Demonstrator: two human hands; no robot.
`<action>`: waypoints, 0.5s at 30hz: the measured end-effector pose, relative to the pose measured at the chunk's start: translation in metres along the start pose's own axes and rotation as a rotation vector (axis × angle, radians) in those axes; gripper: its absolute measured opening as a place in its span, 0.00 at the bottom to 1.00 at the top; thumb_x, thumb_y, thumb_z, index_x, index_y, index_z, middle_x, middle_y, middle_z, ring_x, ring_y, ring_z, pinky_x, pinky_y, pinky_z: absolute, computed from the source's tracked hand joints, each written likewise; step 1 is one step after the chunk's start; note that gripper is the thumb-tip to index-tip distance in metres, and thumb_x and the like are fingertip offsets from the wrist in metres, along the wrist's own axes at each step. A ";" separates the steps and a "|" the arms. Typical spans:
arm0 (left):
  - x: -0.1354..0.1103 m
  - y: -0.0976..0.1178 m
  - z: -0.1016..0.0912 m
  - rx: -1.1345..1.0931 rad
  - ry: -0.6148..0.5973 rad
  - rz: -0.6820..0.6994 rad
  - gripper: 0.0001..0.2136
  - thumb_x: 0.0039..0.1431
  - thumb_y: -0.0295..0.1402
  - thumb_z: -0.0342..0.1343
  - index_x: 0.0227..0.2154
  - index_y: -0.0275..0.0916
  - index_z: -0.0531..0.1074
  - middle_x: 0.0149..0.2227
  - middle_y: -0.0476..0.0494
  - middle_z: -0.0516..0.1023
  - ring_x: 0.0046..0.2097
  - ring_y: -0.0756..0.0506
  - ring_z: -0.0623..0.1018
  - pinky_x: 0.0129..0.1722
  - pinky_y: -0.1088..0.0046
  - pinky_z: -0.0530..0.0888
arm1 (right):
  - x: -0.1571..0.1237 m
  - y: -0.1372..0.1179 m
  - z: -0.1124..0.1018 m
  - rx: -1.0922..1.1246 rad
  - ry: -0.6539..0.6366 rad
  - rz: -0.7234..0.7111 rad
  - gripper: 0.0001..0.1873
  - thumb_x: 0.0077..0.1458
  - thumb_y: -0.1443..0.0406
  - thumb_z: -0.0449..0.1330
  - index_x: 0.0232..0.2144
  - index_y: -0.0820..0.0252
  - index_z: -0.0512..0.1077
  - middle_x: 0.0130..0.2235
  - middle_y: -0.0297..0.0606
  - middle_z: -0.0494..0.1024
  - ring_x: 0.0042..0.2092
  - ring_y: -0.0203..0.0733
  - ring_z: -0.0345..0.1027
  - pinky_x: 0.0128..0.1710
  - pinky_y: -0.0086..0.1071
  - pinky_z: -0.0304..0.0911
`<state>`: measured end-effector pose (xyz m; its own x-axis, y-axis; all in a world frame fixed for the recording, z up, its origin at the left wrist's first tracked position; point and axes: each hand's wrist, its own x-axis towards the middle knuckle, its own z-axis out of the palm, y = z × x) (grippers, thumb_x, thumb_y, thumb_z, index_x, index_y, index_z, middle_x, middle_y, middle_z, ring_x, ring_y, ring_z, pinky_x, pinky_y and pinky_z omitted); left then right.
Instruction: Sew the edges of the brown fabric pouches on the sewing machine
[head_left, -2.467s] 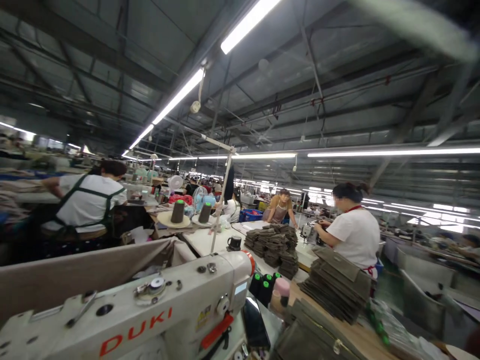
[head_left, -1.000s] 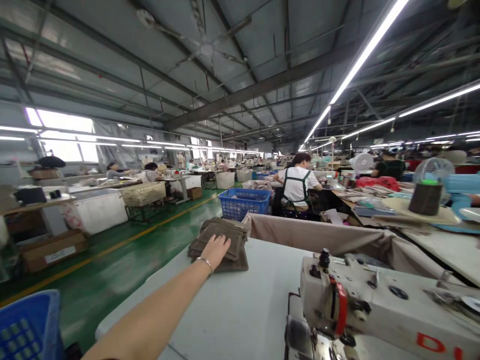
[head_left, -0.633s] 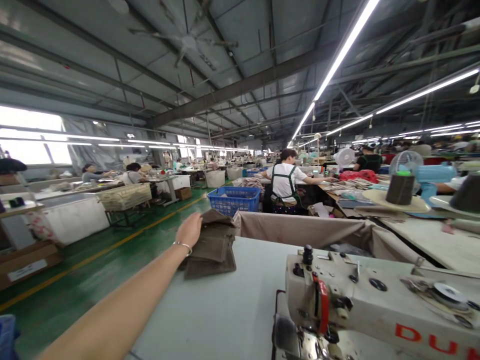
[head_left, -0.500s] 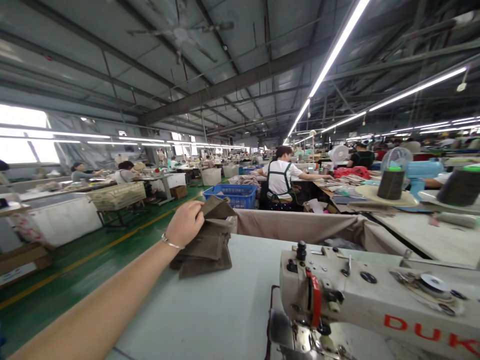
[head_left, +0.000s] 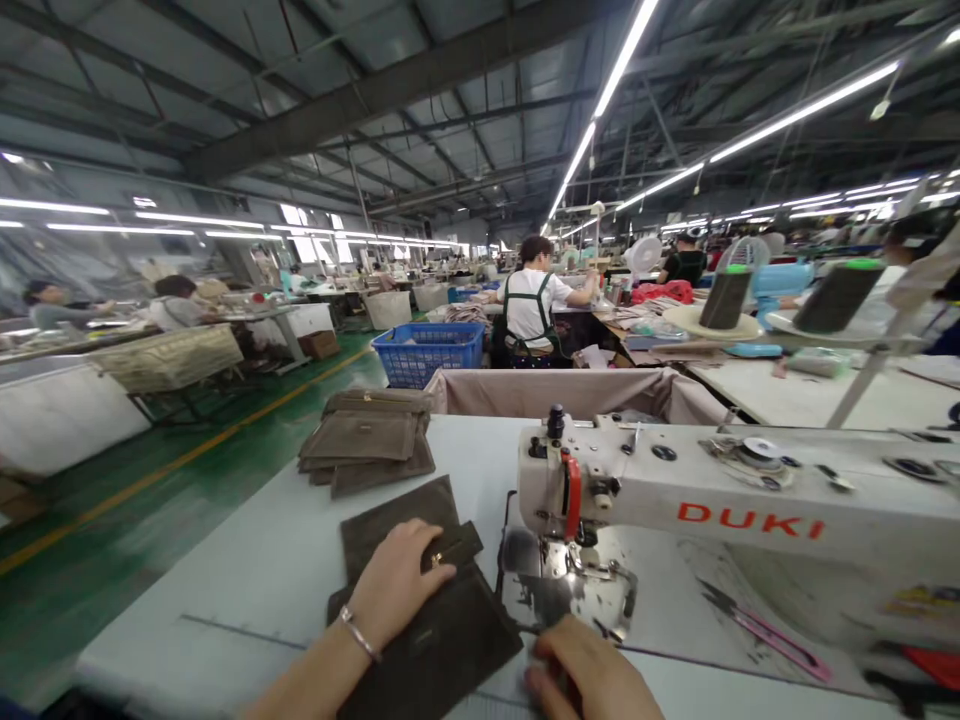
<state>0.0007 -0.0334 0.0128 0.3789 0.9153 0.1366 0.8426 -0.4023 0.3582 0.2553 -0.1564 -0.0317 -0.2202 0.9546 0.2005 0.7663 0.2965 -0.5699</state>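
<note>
My left hand (head_left: 401, 585), with a bracelet at the wrist, grips a dark brown fabric panel (head_left: 450, 650) near a zipper strip with a gold-coloured pull. The panel lies on the pale sewing table, partly under my hand and forearm. My right hand (head_left: 592, 675) is at the panel's right corner, fingers curled inward; what they hold, if anything, is hidden. Just beyond it stands a sewing machine (head_left: 637, 490) marked DUKI, its metal plate close to my right fingers. A stack of similar brown panels (head_left: 367, 440) lies on the table's far left corner.
Pink-handled scissors (head_left: 772, 630) lie under the machine arm. A fabric-lined trough (head_left: 540, 390) runs behind the table, with a blue plastic basket (head_left: 431, 350) beyond. A co-worker (head_left: 532, 300) sits ahead. Dark thread cones (head_left: 726, 298) stand at right.
My left hand has come back from the far stack to near the machine, now on a brown panel. My right hand has come into view. The camera has tilted down.
</note>
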 end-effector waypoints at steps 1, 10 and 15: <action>0.006 0.006 -0.002 -0.007 -0.002 0.006 0.13 0.55 0.34 0.60 0.43 0.35 0.74 0.46 0.37 0.74 0.50 0.37 0.72 0.54 0.57 0.66 | 0.003 -0.004 0.003 -0.003 -0.003 0.003 0.06 0.55 0.69 0.58 0.36 0.55 0.72 0.37 0.36 0.75 0.39 0.42 0.71 0.39 0.30 0.65; -0.013 0.068 -0.035 -0.559 -0.255 0.081 0.07 0.57 0.30 0.55 0.38 0.37 0.70 0.34 0.49 0.76 0.37 0.46 0.76 0.37 0.74 0.70 | 0.007 -0.021 -0.009 0.142 0.287 -0.033 0.08 0.58 0.66 0.58 0.42 0.55 0.69 0.52 0.44 0.71 0.54 0.47 0.66 0.54 0.40 0.65; -0.031 0.098 -0.061 -1.057 -0.345 -0.099 0.15 0.58 0.41 0.60 0.41 0.34 0.74 0.38 0.41 0.79 0.40 0.42 0.77 0.37 0.72 0.72 | -0.002 -0.040 -0.059 0.241 0.250 -0.072 0.04 0.56 0.65 0.61 0.32 0.54 0.68 0.54 0.40 0.71 0.56 0.45 0.66 0.54 0.37 0.65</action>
<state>0.0478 -0.0998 0.0998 0.5522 0.8217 -0.1411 0.1879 0.0422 0.9813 0.2608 -0.1715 0.0375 -0.0911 0.9037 0.4184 0.5833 0.3890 -0.7131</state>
